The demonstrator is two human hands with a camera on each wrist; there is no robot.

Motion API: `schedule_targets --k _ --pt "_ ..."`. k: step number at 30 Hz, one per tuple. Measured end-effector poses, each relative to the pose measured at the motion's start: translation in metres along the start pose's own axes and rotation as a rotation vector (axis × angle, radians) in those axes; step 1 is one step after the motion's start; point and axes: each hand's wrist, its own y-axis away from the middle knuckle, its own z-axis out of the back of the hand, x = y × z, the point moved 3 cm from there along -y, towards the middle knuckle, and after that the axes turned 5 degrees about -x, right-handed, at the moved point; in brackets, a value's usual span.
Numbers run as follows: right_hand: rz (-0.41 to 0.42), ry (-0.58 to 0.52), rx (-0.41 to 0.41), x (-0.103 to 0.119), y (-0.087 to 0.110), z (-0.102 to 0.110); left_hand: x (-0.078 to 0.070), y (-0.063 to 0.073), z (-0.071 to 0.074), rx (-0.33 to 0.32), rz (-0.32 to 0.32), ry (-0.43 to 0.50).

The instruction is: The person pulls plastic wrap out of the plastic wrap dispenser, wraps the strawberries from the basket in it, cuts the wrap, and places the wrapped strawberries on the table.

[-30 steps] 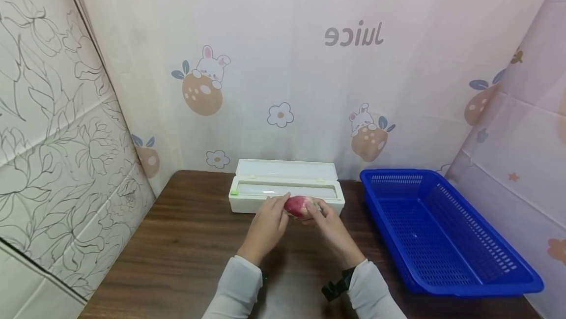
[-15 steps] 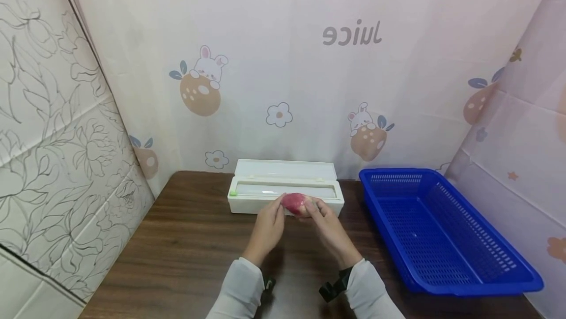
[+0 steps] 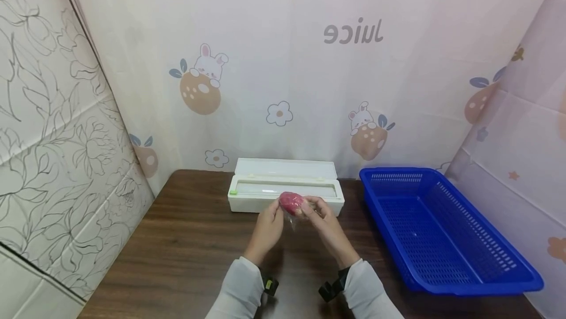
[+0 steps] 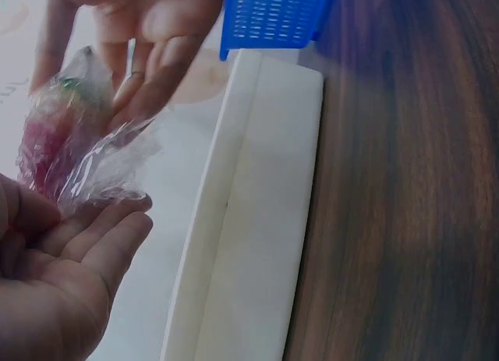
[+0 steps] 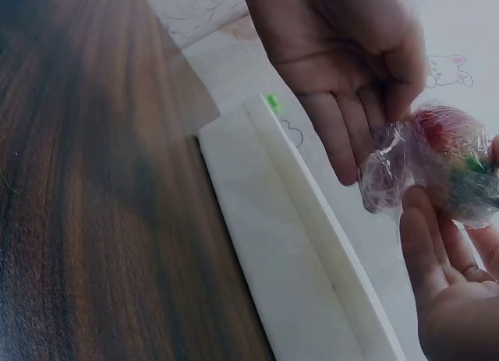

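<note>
A pink-red, fruit-like piece [image 3: 290, 203] with a pale, green-tinged end is wrapped in crinkled clear film [image 4: 109, 170]. It is held up between both hands, in front of the white wrap dispenser [image 3: 283, 205]. My left hand [image 3: 267, 229] pinches its left end between thumb and fingers. On the other side, my right hand [image 3: 329, 230] grips the paler end, thumb on the near side. A loose flap of film hangs below the piece in the head view. In the right wrist view, fingers of the right hand [image 5: 460, 306] lie beneath the wrapped piece [image 5: 452, 135].
The dispenser's lid [image 3: 285, 168] stands raised at the table's back edge, and a green slider [image 3: 233, 192] sits at its left end. A blue perforated basket [image 3: 411, 279] occupies the right side. Dark wood tabletop [image 3: 177, 250] lies beneath; printed curtains [image 3: 283, 63] enclose the sides and back.
The wrapped piece has shifted slightly left and turned, its red end tilting upward. A flap of film now hangs beneath it. Both hands keep hold of it.
</note>
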Motion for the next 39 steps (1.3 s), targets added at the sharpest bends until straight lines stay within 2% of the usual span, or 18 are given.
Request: schedule_targets --k 4,10,16,20,23,26,31,36,39 --pt "0.0 0.028 -0.029 -0.001 0.0 0.0 -0.001 -0.001 0.002 0.02 0.018 -0.003" --pt "0.015 0.06 -0.006 0.0 0.001 0.0 -0.001 0.0 0.004 -0.03 -0.012 -0.055" --pt "0.019 0.092 0.019 0.004 0.001 0.0 0.002 0.0 0.0 -0.002 0.008 0.015" --pt "0.0 0.12 0.038 0.004 0.0 0.001 0.002 0.001 -0.001 0.012 -0.039 -0.011" --pt "-0.007 0.139 0.047 0.005 0.0 0.001 0.001 0.002 -0.001 -0.013 -0.106 -0.067" --pt "0.015 0.141 0.058 0.006 0.001 0.0 0.001 0.002 -0.001 -0.041 -0.14 -0.114" --pt "0.049 0.168 0.068 0.005 0.0 0.0 0.002 0.002 -0.005 -0.076 -0.178 -0.183" --pt "0.082 0.232 0.013 0.003 0.0 -0.002 0.004 0.003 -0.007 -0.123 -0.187 -0.204" --pt "0.037 0.209 0.03 -0.003 -0.001 -0.003 0.002 0.004 -0.007 -0.131 -0.181 -0.222"
